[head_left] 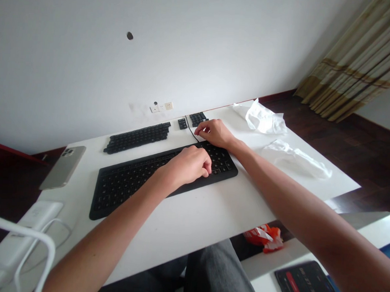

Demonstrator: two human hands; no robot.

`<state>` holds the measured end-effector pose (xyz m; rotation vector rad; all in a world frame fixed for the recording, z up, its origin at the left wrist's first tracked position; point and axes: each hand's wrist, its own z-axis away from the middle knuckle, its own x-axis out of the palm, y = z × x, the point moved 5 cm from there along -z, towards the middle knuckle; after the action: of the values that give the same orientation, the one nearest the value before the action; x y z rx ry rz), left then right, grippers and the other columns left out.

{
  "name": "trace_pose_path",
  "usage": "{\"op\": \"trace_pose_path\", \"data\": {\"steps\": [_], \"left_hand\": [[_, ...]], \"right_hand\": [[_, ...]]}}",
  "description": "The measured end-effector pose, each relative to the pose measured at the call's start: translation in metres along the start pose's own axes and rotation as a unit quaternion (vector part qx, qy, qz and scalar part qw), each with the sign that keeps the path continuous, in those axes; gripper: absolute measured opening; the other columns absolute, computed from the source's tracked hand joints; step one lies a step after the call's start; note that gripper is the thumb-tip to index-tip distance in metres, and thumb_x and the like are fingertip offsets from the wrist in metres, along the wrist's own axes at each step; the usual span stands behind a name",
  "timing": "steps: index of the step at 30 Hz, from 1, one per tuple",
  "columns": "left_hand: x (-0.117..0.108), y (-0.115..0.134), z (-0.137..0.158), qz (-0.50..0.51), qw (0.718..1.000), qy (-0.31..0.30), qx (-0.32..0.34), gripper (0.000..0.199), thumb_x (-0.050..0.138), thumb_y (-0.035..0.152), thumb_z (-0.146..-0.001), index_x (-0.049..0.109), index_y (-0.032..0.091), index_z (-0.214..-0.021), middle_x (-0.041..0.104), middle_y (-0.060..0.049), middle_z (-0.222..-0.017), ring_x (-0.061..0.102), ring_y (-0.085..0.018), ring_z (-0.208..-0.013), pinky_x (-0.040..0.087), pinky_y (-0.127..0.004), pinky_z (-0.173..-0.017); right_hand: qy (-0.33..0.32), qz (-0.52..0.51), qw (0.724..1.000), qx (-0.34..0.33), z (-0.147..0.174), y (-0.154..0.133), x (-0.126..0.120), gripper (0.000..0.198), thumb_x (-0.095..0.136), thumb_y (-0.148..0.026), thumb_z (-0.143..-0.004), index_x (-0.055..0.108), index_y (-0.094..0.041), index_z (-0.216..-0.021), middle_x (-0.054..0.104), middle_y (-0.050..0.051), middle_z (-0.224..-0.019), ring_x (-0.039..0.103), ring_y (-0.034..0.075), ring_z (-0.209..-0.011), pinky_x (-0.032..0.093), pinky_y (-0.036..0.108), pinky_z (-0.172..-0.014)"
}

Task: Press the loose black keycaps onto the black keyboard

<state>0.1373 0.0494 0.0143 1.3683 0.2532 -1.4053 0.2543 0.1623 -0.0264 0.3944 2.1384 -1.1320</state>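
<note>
Head view: the left hand (189,165) rests curled on the black keyboard (130,181) mid-table — fingers pressed together. The right hand (215,132) reaches behind it, fingertips pinching at the loose keycaps (198,118) — grip unclear.

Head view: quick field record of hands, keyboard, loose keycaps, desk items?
left hand: curled, resting on the keyboard, right part
right hand: beyond keyboard's far edge, fingertips by small keycap group
removed keycaps: laid in rows behind the keyboard
phone: face down, left desk edge
white plastic bags: right side of desk
</note>
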Motion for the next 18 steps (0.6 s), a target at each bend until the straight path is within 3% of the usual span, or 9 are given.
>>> {"op": "trace_pose_path", "data": {"steps": [8,13,18], "left_hand": [[0.005,-0.007,-0.006,0.025,0.999,-0.014,0.017,0.015,0.072,0.009,-0.085,0.077,0.023,-0.082,0.073,0.002,-0.079,0.064,-0.013,-0.068,0.046,-0.026,-0.064],[0.006,-0.017,-0.012,0.0,1.0,-0.027,-0.009,0.008,0.074,0.018,-0.085,0.071,0.024,-0.089,0.067,0.002,-0.085,0.06,-0.014,-0.069,0.04,-0.026,-0.058],[0.005,-0.021,-0.021,-0.031,0.997,-0.055,-0.037,0.017,0.08,0.027,-0.082,0.063,0.022,-0.084,0.061,0.002,-0.082,0.054,-0.014,-0.065,0.034,-0.028,-0.055]], "right_hand": [[-0.003,0.003,1.0,-0.004,0.001,-0.002,-0.001,0.024,0.06,-0.015,-0.082,0.083,-0.02,-0.086,0.078,0.002,-0.084,0.066,0.016,-0.074,0.046,0.026,-0.073],[-0.002,0.007,1.0,0.0,0.001,-0.003,-0.002,0.024,0.06,-0.015,-0.083,0.083,-0.019,-0.087,0.079,0.002,-0.084,0.067,0.017,-0.074,0.046,0.026,-0.073],[-0.003,0.006,1.0,0.001,0.001,-0.004,0.0,0.023,0.06,-0.016,-0.083,0.083,-0.02,-0.087,0.079,0.002,-0.085,0.066,0.017,-0.073,0.047,0.026,-0.073]]}}
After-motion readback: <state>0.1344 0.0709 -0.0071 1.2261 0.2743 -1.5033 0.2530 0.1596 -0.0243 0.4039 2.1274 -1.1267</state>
